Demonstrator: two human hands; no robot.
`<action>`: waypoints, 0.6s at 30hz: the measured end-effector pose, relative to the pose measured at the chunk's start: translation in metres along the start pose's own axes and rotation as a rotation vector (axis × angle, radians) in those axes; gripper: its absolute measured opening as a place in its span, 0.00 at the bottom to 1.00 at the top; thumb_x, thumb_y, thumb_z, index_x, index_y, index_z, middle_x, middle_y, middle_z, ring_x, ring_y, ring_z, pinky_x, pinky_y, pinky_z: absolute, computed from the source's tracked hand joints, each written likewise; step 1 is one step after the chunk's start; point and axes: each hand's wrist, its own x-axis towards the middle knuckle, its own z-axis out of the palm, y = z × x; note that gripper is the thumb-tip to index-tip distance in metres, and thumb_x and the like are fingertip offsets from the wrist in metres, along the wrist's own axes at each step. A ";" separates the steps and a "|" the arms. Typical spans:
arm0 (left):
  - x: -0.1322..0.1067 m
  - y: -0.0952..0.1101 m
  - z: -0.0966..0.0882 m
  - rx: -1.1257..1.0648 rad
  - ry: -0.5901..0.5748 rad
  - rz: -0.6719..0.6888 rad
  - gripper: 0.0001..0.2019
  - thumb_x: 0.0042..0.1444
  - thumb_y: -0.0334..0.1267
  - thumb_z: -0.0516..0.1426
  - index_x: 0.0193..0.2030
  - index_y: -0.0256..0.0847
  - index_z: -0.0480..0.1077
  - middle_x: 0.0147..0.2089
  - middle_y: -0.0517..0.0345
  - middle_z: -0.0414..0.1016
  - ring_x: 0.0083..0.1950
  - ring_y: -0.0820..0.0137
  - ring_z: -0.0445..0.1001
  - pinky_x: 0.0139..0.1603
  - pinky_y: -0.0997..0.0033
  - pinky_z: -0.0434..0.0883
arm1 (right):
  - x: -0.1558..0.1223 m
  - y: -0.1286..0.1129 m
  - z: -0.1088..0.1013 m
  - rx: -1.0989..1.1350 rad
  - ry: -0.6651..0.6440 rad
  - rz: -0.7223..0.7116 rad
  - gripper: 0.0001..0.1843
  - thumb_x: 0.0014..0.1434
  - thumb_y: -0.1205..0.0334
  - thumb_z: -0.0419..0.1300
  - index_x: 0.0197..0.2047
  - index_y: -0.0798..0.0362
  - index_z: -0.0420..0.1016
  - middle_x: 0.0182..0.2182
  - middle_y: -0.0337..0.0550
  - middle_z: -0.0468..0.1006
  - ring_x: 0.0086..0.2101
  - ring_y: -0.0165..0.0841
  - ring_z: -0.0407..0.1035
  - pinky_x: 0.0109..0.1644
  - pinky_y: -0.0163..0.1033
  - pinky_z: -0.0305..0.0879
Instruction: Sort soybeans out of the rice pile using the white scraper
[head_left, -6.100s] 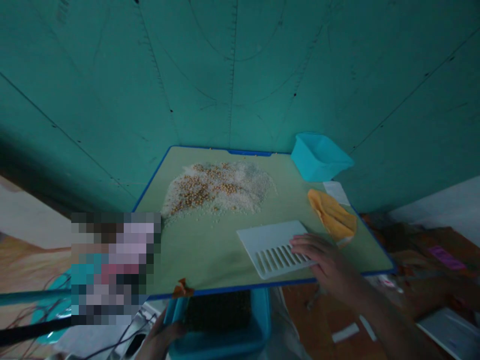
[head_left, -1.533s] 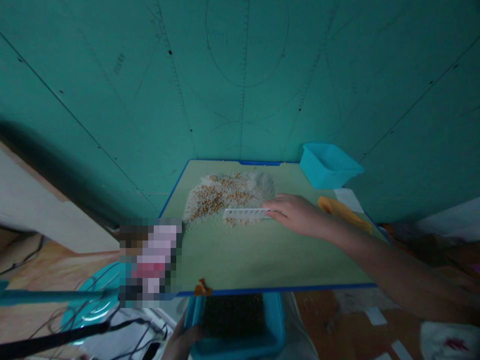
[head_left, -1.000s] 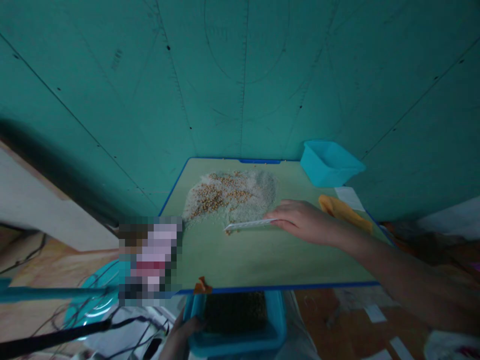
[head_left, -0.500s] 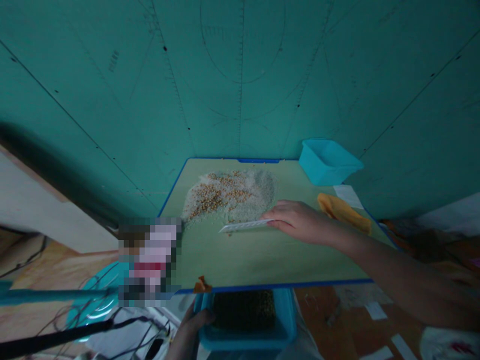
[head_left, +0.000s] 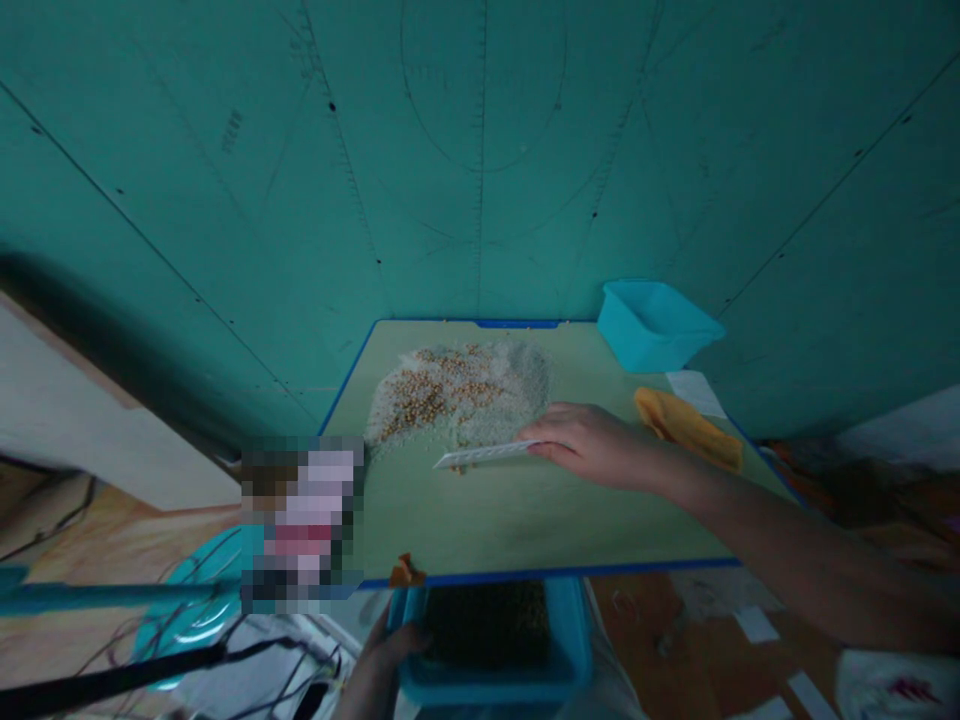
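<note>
My right hand pinches the end of a thin, flat white strip, whose exact kind I cannot make out. The strip lies low over the board, tilted, at the near edge of a spread heap of pale, rice-like grains. Round tan beans lie mixed in the heap's left and middle. A few beans sit beside the strip's near edge. Below the board's front edge, my left hand grips the left rim of a blue tub holding dark green contents, its fingers partly hidden in shadow.
At the back right stands a turquoise bin, with a yellow cloth and white paper near it. A pixelated object occupies the board's left edge. An orange scrap lies at the front edge; cables run lower left.
My right hand and the white strip have shifted slightly left. Slightly more of the beans at the strip's near edge show. My left hand stays on the tub.
</note>
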 end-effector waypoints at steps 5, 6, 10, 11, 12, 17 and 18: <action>0.001 0.003 -0.001 0.033 -0.008 -0.002 0.12 0.32 0.33 0.62 0.29 0.46 0.74 0.16 0.64 0.72 0.29 0.59 0.74 0.39 0.56 0.69 | -0.003 0.001 -0.001 0.026 -0.009 -0.013 0.13 0.61 0.64 0.51 0.45 0.52 0.74 0.34 0.44 0.78 0.36 0.33 0.67 0.39 0.36 0.60; 0.001 0.004 0.000 0.035 -0.009 0.001 0.11 0.35 0.35 0.62 0.30 0.45 0.73 0.18 0.63 0.72 0.30 0.60 0.74 0.40 0.55 0.68 | -0.003 0.001 -0.001 0.029 -0.015 -0.014 0.13 0.61 0.64 0.51 0.45 0.52 0.74 0.34 0.44 0.78 0.36 0.33 0.67 0.39 0.36 0.60; -0.006 0.009 0.004 0.019 -0.005 0.005 0.14 0.34 0.37 0.62 0.33 0.45 0.75 0.20 0.61 0.74 0.37 0.54 0.74 0.39 0.57 0.68 | -0.007 0.002 -0.002 0.051 -0.027 -0.020 0.13 0.61 0.64 0.51 0.44 0.52 0.75 0.34 0.44 0.78 0.35 0.33 0.67 0.38 0.36 0.61; -0.010 0.010 0.006 0.003 -0.006 0.004 0.16 0.32 0.36 0.62 0.34 0.47 0.76 0.20 0.60 0.74 0.36 0.52 0.74 0.37 0.58 0.68 | -0.008 0.001 -0.002 0.062 -0.029 -0.021 0.12 0.61 0.64 0.51 0.44 0.52 0.75 0.34 0.44 0.78 0.35 0.33 0.67 0.38 0.37 0.61; -0.015 0.013 0.009 -0.015 -0.008 0.005 0.16 0.31 0.35 0.62 0.32 0.47 0.77 0.18 0.61 0.74 0.34 0.52 0.75 0.35 0.59 0.68 | -0.009 0.001 -0.003 0.072 -0.031 -0.022 0.12 0.61 0.64 0.51 0.44 0.52 0.75 0.35 0.44 0.78 0.35 0.33 0.67 0.38 0.37 0.61; -0.042 0.024 0.022 -0.108 -0.039 0.058 0.11 0.38 0.33 0.59 0.30 0.49 0.77 0.24 0.64 0.79 0.34 0.60 0.76 0.38 0.65 0.68 | -0.014 -0.003 -0.007 0.100 -0.058 -0.009 0.12 0.61 0.65 0.52 0.44 0.52 0.75 0.35 0.43 0.79 0.35 0.32 0.67 0.38 0.36 0.62; -0.045 0.025 0.023 -0.120 -0.051 0.047 0.12 0.39 0.32 0.59 0.32 0.49 0.77 0.28 0.64 0.80 0.39 0.59 0.76 0.41 0.65 0.68 | -0.016 -0.004 -0.008 0.103 -0.062 -0.005 0.12 0.61 0.65 0.52 0.44 0.52 0.75 0.35 0.43 0.79 0.35 0.32 0.67 0.38 0.36 0.62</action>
